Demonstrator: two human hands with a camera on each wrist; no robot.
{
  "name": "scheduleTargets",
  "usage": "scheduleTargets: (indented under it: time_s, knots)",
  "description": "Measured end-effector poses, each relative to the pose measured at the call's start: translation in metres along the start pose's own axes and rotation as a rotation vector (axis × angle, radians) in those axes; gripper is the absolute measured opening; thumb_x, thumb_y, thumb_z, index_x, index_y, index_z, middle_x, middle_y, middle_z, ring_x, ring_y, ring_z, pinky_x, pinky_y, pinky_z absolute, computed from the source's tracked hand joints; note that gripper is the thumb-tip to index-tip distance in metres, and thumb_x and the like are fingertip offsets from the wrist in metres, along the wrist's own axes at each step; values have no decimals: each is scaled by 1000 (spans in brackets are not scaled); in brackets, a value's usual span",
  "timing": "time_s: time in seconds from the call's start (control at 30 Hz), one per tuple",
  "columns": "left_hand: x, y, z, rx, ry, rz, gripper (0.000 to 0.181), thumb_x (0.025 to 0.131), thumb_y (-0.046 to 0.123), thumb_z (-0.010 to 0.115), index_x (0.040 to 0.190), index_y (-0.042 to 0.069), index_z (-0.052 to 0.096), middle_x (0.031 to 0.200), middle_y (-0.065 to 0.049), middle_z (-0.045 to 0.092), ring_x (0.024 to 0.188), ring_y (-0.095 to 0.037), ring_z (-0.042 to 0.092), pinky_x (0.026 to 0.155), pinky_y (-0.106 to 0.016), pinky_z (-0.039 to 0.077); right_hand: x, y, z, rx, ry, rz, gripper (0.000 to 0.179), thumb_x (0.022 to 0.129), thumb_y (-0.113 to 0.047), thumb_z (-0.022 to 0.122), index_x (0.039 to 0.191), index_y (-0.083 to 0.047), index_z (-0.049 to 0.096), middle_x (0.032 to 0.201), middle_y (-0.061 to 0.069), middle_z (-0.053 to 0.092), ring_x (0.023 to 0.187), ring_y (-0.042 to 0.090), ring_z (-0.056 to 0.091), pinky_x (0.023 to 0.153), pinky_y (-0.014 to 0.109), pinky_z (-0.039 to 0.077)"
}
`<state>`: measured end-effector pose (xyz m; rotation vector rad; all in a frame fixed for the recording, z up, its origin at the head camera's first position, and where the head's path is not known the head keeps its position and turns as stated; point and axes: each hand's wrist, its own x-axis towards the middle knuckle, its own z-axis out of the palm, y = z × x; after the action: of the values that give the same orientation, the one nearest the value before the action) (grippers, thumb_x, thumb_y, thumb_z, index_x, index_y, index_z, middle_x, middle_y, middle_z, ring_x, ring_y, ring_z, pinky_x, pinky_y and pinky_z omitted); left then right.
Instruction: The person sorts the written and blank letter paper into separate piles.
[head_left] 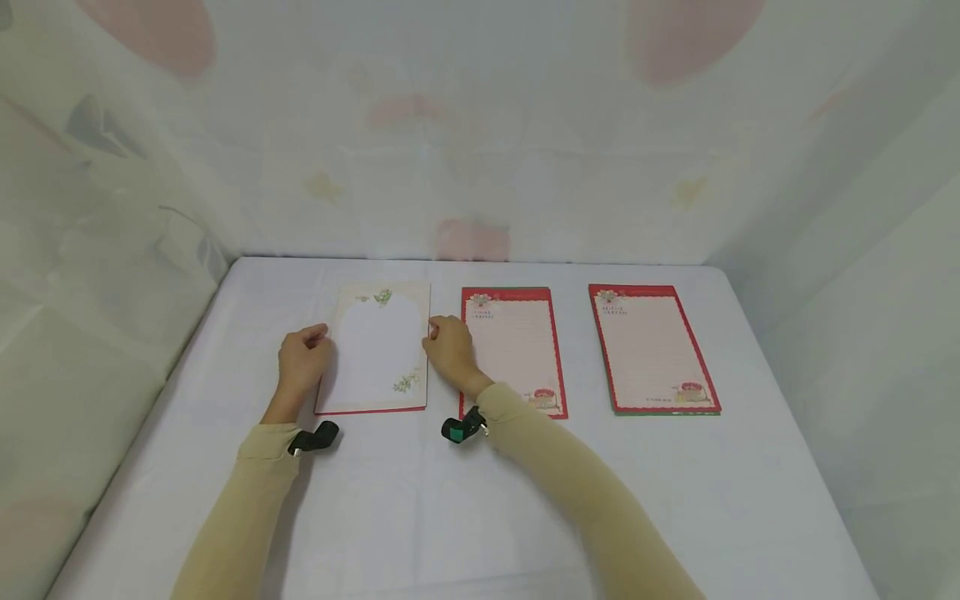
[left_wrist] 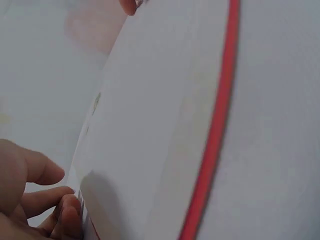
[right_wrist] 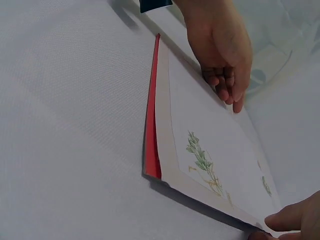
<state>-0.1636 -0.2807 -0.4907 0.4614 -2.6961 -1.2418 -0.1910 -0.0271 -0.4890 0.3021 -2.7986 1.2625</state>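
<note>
Floral sheet [head_left: 378, 354] is lying left of frame centre, over a red layer [right_wrist: 152, 155]. Right hand [head_left: 452, 348] is pinching its right edge; left hand [head_left: 303, 362], fingers loose, is bracing the left edge, probably keeping layers aligned.

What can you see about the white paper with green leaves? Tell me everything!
The white, rectangular paper sheet with green leaves has a pale cream border, one leafy sprig at the top and another at the lower right. It lies face up over a thin red layer that peeks out along its near edge, on the white cloth-covered table. The bare left hand is at its left edge; the bare right hand pinches its right edge.
</note>
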Motion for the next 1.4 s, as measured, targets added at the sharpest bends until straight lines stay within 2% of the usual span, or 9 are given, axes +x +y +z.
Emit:
scheduleTargets:
  time_s: [0.1, 0.2, 0.37, 0.6, 0.83, 0.97, 1.1, 1.23, 1.4]
  knots:
    - [1, 5, 0, -28, 56, -17, 42, 93, 12, 46, 130, 0, 63, 116, -20, 64, 99, -23, 54, 74, -21, 39, 2, 1, -5, 38, 17, -9, 32, 87, -8, 68, 117, 3, 70, 85, 8, 67, 81, 17, 58, 82, 31, 51]
    - [1, 14, 2, -56, 86, 17, 41, 94, 10, 47, 130, 2, 64, 113, -19, 61, 101, -24, 54, 77, -24, 39, 3, 2, -16, 80, 20, -15, 33, 88, -10, 70, 119, 2, 70, 84, 9, 68, 76, 16, 57, 75, 28, 48]
    - [-5, 40, 4, -105, 86, 110, 39, 97, 11, 49, 134, 6, 62, 112, -17, 61, 104, -24, 58, 79, -22, 41, 1, 9, -47, 147, -7, -59, 36, 91, -15, 70, 124, 0, 67, 89, 11, 68, 77, 18, 59, 70, 22, 45]
    - [-22, 77, 16, -179, 63, 221, 36, 98, 10, 53, 132, 9, 63, 109, -15, 63, 98, -20, 60, 83, -20, 43, -3, 42, -92, 168, 28, -63, 38, 92, -18, 69, 128, -6, 66, 94, 10, 67, 82, 19, 59, 69, 22, 46]
    - [-36, 96, 55, -193, -83, 276, 39, 96, 6, 54, 135, 4, 60, 111, -17, 62, 103, -30, 64, 82, -20, 45, -17, 76, -125, 164, 87, -38, 40, 92, -17, 69, 131, -8, 65, 98, 12, 66, 89, 23, 63, 74, 26, 50]
    - [-49, 102, 83, -194, -172, 281, 44, 93, 5, 54, 136, 2, 58, 113, -18, 59, 104, -31, 64, 84, -26, 47, -27, 90, -131, 146, 101, -15, 41, 91, -17, 70, 130, -6, 65, 100, 15, 63, 90, 25, 62, 77, 27, 49]
    - [-62, 108, 110, -205, -257, 288, 47, 93, 6, 55, 139, 0, 54, 117, -18, 55, 106, -29, 61, 85, -30, 48, -35, 101, -131, 119, 121, 30, 42, 90, -16, 71, 129, -5, 65, 101, 16, 60, 87, 23, 55, 76, 28, 43]
    - [-71, 111, 130, -188, -278, 302, 50, 92, 5, 58, 141, -2, 50, 120, -18, 52, 107, -28, 57, 84, -31, 48, -42, 111, -130, 79, 111, 98, 45, 90, -17, 70, 133, -6, 62, 101, 16, 53, 87, 22, 46, 75, 31, 36]
    - [-79, 115, 145, -130, -277, 320, 58, 89, 6, 59, 144, -7, 43, 121, -22, 47, 113, -33, 48, 89, -37, 42, -50, 123, -130, 58, 93, 177, 51, 90, -19, 69, 138, -6, 58, 103, 15, 48, 90, 22, 44, 75, 32, 36]
